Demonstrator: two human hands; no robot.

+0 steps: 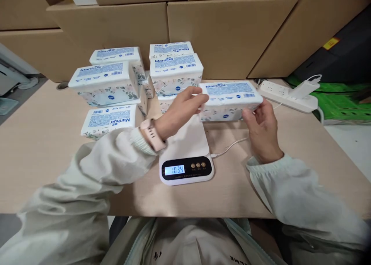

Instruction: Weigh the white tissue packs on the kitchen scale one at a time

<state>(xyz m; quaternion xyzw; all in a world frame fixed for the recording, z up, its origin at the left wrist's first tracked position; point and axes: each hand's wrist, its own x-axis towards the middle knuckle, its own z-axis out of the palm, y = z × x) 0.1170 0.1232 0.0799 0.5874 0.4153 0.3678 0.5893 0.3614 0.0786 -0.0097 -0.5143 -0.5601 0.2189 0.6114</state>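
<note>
A soft pack of tissues (228, 99) with a blue label and flower print is held level, just right of the kitchen scale (187, 139). My right hand (262, 131) grips its right end, thumb on the front side and fingers behind. My left hand (184, 110) is at its left end with bent fingers against the corner, above the scale's white plate. The scale's lit display (174, 169) reads 103.4. Part of the plate is hidden by my left arm.
More tissue packs are piled in a left stack (106, 83) and a middle stack (176, 73). Cardboard boxes (220, 33) wall off the back of the table (304, 168). A white power strip (286, 94) lies at the right; a thin cable (232, 144) runs into the scale.
</note>
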